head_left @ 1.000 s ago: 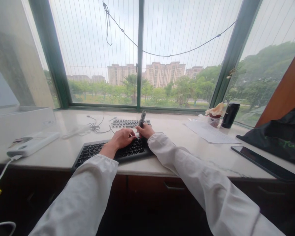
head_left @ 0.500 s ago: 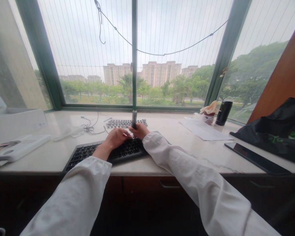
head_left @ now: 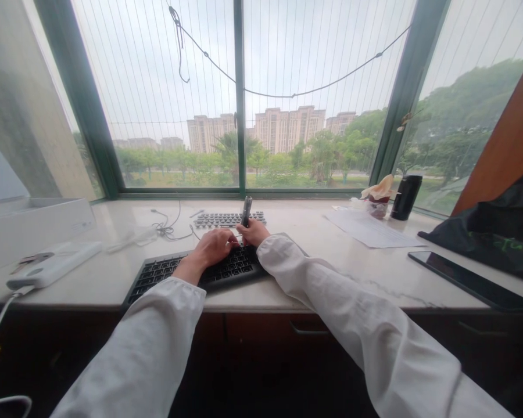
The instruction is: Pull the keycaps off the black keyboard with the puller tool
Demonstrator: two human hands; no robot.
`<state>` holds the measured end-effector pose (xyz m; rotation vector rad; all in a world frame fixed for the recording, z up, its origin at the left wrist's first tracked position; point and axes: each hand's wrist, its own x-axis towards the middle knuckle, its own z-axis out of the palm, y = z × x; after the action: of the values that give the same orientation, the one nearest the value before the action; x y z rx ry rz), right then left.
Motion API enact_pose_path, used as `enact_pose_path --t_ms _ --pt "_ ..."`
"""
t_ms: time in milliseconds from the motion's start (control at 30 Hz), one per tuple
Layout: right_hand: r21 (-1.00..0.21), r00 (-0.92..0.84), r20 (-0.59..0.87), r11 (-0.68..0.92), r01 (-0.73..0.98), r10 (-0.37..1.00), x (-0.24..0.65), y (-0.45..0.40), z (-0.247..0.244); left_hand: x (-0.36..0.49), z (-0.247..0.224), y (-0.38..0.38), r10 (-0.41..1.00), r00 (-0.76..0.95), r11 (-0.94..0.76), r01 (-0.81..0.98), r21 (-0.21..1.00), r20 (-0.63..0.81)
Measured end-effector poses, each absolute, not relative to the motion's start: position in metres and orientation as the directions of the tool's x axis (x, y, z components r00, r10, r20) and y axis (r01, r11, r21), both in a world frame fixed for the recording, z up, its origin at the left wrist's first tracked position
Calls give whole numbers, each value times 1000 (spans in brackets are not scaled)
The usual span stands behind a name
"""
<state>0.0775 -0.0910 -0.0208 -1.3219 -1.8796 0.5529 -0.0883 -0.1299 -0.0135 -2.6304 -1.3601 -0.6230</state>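
A black keyboard base (head_left: 157, 273) lies tilted along the front of the pale counter, its key positions looking bare of caps. Over its middle, my left hand (head_left: 213, 248) has its fingers bent down and closed near the keyboard's far edge; whatever they pinch is too small to make out. My right hand (head_left: 255, 232) is wrapped round a dark, upright handheld tool (head_left: 246, 210), close beside the left fingertips. Behind the hands, rows of loose grey keycaps (head_left: 209, 219) are laid out on the counter.
Cables (head_left: 168, 229) lie behind the keyboard. At left are a white power strip (head_left: 54, 264) and a white box (head_left: 39, 220). Toward the right are paper sheets (head_left: 370, 228), a black cylinder (head_left: 407, 197), a phone (head_left: 470, 278) and a black bag (head_left: 497, 226).
The view has turned slightly left, so the scene sits further right. The handheld tool in my right hand leans a little more to the right; both hands stay over the keyboard.
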Motion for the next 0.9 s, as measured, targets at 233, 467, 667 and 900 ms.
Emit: enact_pose_path --t_ms 233,467,667,900 --pt "-742 -178 294 342 577 939 79 -86 -23 -88 -13 -131 732 541 -614 787 57 414" --pt "-692 -239 355 426 583 904 78 -94 -19 -92 -14 -126 760 509 -601 787 139 405" --pt "-417 -425 513 649 636 746 75 -104 -12 -97 -17 -120 763 498 -622 738 261 412" --pt "-561 -313 472 555 615 824 76 -100 -15 -97 -17 -120 785 492 -612 712 344 377"
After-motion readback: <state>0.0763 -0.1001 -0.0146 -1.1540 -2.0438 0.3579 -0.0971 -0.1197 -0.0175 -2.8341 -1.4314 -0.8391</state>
